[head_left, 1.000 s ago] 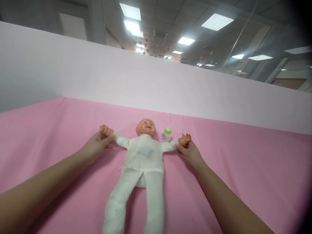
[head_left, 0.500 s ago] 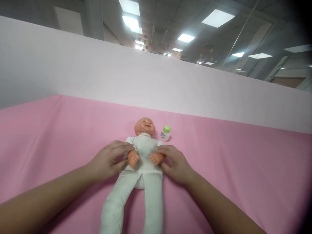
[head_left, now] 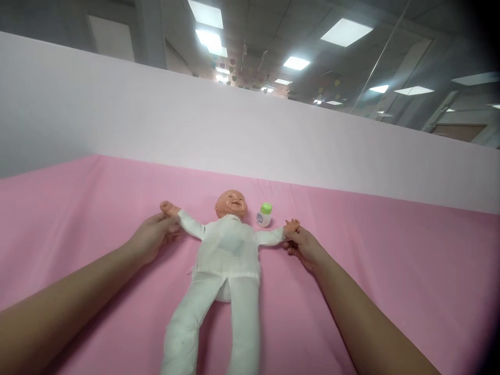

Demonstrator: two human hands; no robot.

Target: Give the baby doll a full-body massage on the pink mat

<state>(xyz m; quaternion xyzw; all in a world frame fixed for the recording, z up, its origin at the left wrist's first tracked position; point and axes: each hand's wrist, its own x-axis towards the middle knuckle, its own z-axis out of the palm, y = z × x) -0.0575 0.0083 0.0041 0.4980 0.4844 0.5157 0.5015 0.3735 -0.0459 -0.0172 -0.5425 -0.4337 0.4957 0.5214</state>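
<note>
A baby doll [head_left: 230, 250] with a white cloth body and a hard plastic head lies on its back, its legs running toward me. Both of its arms are stretched out to the sides. My left hand [head_left: 153, 237] is closed round the doll's wrist at the left, thumb on top. At the right, my right hand [head_left: 308, 249] pinches the doll's other wrist, just below its small plastic hand. A small clear bottle [head_left: 264, 215] with a green cap stands beside the doll's head, above its right-side arm, touched by neither hand.
A pink sheet [head_left: 375, 281] covers the surface under the doll, with soft folds in it. Behind it rises a white wall panel [head_left: 242, 135], topped by glass that shows ceiling lights.
Both doll arms have swung from over the belly out to the sides. My hands have moved apart and upward with them. The bottle stays in place.
</note>
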